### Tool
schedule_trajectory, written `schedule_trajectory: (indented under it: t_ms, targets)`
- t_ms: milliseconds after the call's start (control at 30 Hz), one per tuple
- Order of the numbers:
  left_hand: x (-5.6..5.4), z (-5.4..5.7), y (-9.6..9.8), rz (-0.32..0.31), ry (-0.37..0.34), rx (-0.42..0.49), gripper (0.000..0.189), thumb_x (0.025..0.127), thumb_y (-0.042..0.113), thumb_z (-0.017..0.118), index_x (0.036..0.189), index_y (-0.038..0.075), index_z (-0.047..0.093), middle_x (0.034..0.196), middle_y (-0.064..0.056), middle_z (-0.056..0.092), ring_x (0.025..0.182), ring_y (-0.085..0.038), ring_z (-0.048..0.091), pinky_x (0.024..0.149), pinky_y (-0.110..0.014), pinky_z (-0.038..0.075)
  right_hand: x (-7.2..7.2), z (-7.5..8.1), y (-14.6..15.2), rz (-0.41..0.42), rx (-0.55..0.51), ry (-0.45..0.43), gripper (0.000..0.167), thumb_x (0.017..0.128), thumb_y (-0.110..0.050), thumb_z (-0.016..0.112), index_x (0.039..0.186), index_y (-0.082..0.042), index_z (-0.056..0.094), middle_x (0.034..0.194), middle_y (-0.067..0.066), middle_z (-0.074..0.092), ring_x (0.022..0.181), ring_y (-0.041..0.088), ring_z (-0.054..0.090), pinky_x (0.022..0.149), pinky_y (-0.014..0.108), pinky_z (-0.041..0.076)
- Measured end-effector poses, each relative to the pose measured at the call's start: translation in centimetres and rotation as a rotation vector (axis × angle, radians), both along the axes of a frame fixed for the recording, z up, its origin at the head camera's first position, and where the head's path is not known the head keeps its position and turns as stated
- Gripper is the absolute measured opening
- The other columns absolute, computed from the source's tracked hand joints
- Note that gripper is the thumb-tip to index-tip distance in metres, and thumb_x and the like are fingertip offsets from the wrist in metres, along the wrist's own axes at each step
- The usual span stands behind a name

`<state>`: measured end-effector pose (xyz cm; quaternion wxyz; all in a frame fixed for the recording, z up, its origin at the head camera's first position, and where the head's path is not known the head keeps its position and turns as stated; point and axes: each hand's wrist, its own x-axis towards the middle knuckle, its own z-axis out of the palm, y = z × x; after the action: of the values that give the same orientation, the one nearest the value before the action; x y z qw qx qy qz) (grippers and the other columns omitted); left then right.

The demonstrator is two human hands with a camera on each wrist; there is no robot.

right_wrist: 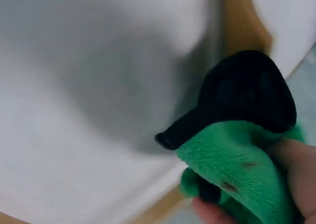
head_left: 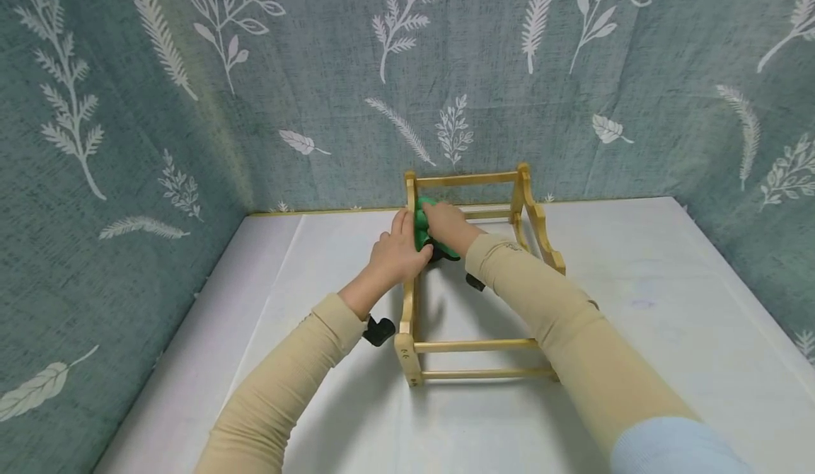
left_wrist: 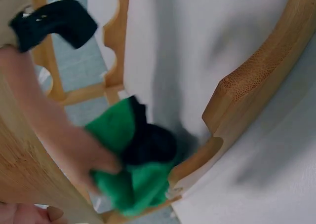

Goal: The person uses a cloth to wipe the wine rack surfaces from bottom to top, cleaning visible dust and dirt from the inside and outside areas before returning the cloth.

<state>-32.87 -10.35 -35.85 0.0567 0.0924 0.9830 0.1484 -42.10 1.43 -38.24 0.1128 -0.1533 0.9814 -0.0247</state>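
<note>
A light wooden rack (head_left: 474, 345) with notched, wavy side rails and round crossbars stands on the white table. At its far left corner my left hand (head_left: 396, 253) grips the left side rail, fingers over the outer side and thumb toward the inside. My right hand (head_left: 446, 221) reaches into the frame and holds a bunched green cloth (head_left: 421, 228) with black edging against the inner face of that rail. In the right wrist view the fuzzy cloth (right_wrist: 227, 155) shows small brown stains, pinched between thumb and fingers. The left wrist view shows it close beside the rail, the right hand blurred.
The white tabletop (head_left: 637, 347) extends around the rack. Behind it and along both sides hangs a blue-green curtain (head_left: 356, 49) with white leaf prints. Black wrist mounts (head_left: 379, 332) stick out from both sleeves near the rails.
</note>
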Motion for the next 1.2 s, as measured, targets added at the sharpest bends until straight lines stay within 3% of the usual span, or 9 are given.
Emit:
schedule_trajectory:
  t_ms: [300,433,533,633,767,833,900,1033,1200]
  targets:
    - [0.0,0.4,0.1,0.017,0.002,-0.016,0.072,0.094,0.043,0.039,0.148,0.008,0.006,0.153,-0.009,0.004,0.118,-0.043,0.039,0.092,-0.05,0.038,-0.9,-1.9,4.8,-0.233,0.02,0.027,0.046,0.098,-0.015,0.034,0.143,-0.005,0.026,0.123,0.033,0.046,0.1,0.039,0.055,0.065,0.038,0.053]
    - [-0.1,0.3,0.0,0.014,0.003,-0.018,0.072,0.094,0.043,0.039,0.148,0.008,0.006,0.153,-0.009,0.005,0.119,-0.043,0.039,0.093,-0.05,0.038,-0.7,-1.6,6.2,-0.353,0.158,0.012,0.045,0.099,-0.017,0.031,0.141,0.001,0.029,0.097,0.024,0.056,0.067,0.025,0.054,0.049,0.029,0.047]
    - [-0.1,0.2,-0.1,0.013,-0.003,-0.003,0.072,0.094,0.042,0.039,0.148,0.008,0.006,0.153,-0.01,0.005,0.12,-0.043,0.038,0.094,-0.05,0.037,-0.1,-0.9,6.5,-0.344,0.3,-0.034,0.034,0.098,-0.014,0.036,0.123,0.004,0.05,0.07,0.011,0.048,0.046,0.012,0.029,0.041,0.022,0.031]
    - [-0.1,0.1,-0.1,0.012,-0.008,0.01,0.073,0.094,0.042,0.04,0.148,0.008,0.006,0.153,-0.01,0.004,0.12,-0.044,0.038,0.094,-0.05,0.037,0.3,0.0,5.8,-0.289,0.338,-0.055,0.029,0.096,-0.014,0.04,0.11,0.003,0.06,0.066,0.008,0.05,0.046,0.011,0.035,0.047,0.023,0.036]
    - [0.0,0.2,-0.1,0.013,-0.008,0.014,0.073,0.094,0.042,0.041,0.148,0.008,0.005,0.153,-0.01,0.003,0.119,-0.044,0.039,0.092,-0.05,0.039,-0.1,1.0,4.5,-0.185,0.057,-0.022,0.038,0.096,-0.02,0.042,0.126,-0.001,0.053,0.105,0.017,0.062,0.083,0.025,0.058,0.072,0.035,0.047]
    - [-0.1,0.4,-0.3,0.017,-0.009,0.011,0.073,0.094,0.041,0.041,0.148,0.008,0.005,0.153,-0.01,0.003,0.12,-0.044,0.038,0.091,-0.051,0.039,-0.3,1.2,3.8,-0.058,-0.131,-0.027,0.041,0.095,-0.022,0.042,0.132,-0.003,0.046,0.123,0.017,0.055,0.101,0.029,0.055,0.083,0.038,0.044]
    - [-0.1,0.4,-0.4,0.02,-0.004,0.011,0.073,0.094,0.041,0.041,0.148,0.008,0.005,0.153,-0.01,0.003,0.119,-0.044,0.038,0.09,-0.051,0.04,-0.6,1.0,3.1,0.053,-0.266,-0.058,0.041,0.094,-0.022,0.044,0.132,-0.005,0.045,0.122,0.017,0.053,0.1,0.03,0.052,0.081,0.04,0.041]
    - [-0.1,0.2,-0.3,0.002,-0.001,0.02,0.072,0.094,0.04,0.04,0.148,0.008,0.005,0.153,-0.01,0.004,0.119,-0.044,0.038,0.091,-0.05,0.039,-2.2,-1.6,2.9,0.104,-0.416,-0.126,0.047,0.093,-0.025,0.049,0.136,-0.007,0.042,0.131,0.016,0.048,0.114,0.032,0.048,0.09,0.043,0.04]
    - [0.0,0.0,-0.1,0.004,-0.014,0.015,0.071,0.094,0.038,0.039,0.148,0.01,0.004,0.154,-0.008,0.003,0.121,-0.044,0.037,0.093,-0.05,0.038,-9.9,-10.5,6.6,0.012,-0.48,-0.079,0.065,0.085,-0.045,0.06,0.139,-0.016,0.04,0.139,0.013,0.042,0.121,0.036,0.043,0.093,0.047,0.04]
